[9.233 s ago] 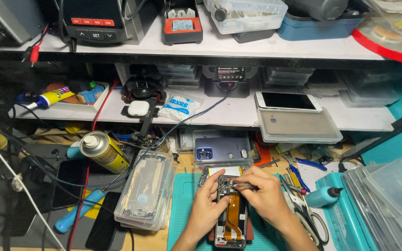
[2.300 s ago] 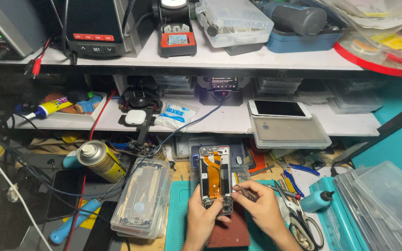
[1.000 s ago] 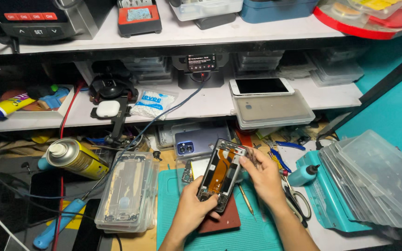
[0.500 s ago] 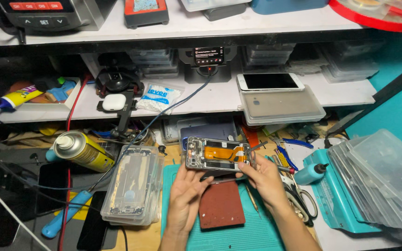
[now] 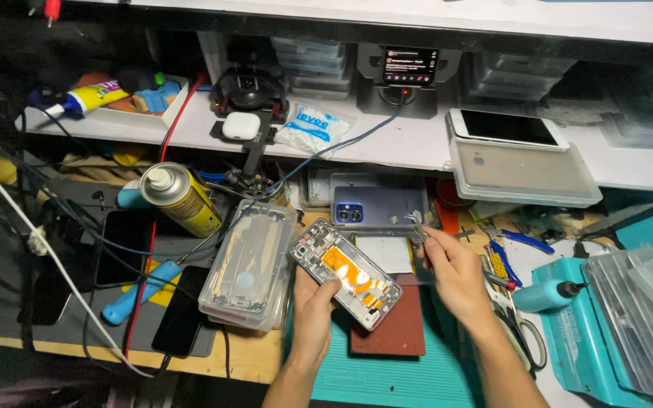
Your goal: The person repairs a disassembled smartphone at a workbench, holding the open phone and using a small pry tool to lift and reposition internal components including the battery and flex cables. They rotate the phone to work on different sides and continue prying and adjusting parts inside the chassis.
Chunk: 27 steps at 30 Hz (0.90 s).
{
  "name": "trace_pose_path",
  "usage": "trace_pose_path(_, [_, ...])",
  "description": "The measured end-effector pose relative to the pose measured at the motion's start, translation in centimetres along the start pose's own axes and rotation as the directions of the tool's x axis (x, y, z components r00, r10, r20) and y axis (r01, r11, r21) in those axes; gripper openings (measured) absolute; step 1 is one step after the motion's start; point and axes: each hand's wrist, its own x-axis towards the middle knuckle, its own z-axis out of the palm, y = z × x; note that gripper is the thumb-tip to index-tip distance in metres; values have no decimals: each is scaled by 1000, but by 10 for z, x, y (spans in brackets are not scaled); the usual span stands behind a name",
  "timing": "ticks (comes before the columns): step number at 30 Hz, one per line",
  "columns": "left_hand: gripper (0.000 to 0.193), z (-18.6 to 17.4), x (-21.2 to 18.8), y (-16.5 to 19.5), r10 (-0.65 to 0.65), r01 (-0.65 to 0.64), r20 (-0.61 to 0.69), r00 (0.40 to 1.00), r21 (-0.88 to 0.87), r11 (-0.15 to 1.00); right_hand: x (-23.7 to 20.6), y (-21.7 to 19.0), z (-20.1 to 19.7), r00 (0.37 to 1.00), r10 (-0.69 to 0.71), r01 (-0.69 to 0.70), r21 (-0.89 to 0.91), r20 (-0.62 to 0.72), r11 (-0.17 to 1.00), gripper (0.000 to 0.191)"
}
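Everywhere clutter: teal mat (image 5: 387,378), shelf (image 5: 387,147).

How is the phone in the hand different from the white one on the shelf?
The opened phone frame shows orange and grey insides; the white flat phone shows a dark screen. The frame is held tilted in the left hand; the white one lies flat on a clear box. Both are rectangular.

Crowded repair bench under shelving

A long white shelf (image 5: 387,147) runs from nine to three o'clock above the wooden benchtop (image 5: 251,355); dim shadow at nine.
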Motion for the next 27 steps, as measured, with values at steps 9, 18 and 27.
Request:
trace_pose_path(9, [55,-20,6,-13,163,-167,103,981,34,985,62,-49,54,906,-416,400,-478,78,782,25])
trace_pose_path(18, [56,-24,4,-16,181,-196,162,970,84,977,88,-60,88,983,-174,164,-689,56,706,24])
trace_pose_path(27, [51,-29,5,-9,179,-192,170,969,63,979,81,-60,99,981,-191,142,-706,9,694,27])
